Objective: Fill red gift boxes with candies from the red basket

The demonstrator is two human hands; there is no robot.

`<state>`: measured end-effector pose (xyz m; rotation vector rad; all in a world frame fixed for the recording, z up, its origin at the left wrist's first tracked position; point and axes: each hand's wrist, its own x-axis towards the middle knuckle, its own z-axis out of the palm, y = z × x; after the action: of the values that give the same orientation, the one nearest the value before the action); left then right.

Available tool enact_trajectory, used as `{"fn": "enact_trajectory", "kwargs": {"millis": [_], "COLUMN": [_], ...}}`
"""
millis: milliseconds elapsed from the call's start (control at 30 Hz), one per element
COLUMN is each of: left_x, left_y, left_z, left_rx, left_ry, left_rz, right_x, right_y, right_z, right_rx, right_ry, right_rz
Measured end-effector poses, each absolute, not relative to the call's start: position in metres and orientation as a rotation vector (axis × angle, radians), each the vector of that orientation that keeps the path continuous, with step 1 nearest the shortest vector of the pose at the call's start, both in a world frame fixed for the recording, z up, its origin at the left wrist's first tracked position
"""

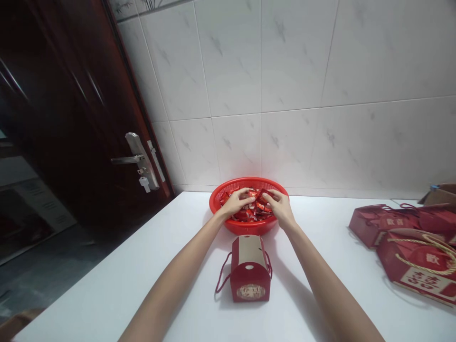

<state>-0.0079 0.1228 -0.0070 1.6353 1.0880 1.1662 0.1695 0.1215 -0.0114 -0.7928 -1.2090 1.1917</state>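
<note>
A red plastic colander [249,230] stands near the wall, filled with small red wrapped candies [245,215]. Both of my hands reach into it. My left hand [238,202] is at the left side of the pile, thumb and fingers closed around a red candy wrapper. On the right, my right hand [280,205] pinches a dark red wrapped candy [262,195] between thumb and fingers. Between my forearms, in front of the colander, sits a small dark red gift box [250,270] with a rounded end, a beige strip along its top and red cord handles.
Several red gift boxes [409,251] with cord handles lie at the right of the white table [185,294]. Behind them is a cardboard box [440,194]. A tiled wall [292,85] backs the table. To the left is a dark wooden door [71,118] with a metal handle.
</note>
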Motion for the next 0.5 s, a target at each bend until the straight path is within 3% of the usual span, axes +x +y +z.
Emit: {"fn": "enact_trajectory", "kwargs": {"millis": [500], "left_x": [-0.007], "left_y": [0.122], "left_z": [-0.006], "left_rx": [1.526], "left_ry": [1.26], "left_rz": [1.319], "right_x": [0.18], "right_y": [0.129], "right_z": [-0.008], "right_rx": [-0.719], "right_ry": [-1.024], "right_rz": [1.405]}}
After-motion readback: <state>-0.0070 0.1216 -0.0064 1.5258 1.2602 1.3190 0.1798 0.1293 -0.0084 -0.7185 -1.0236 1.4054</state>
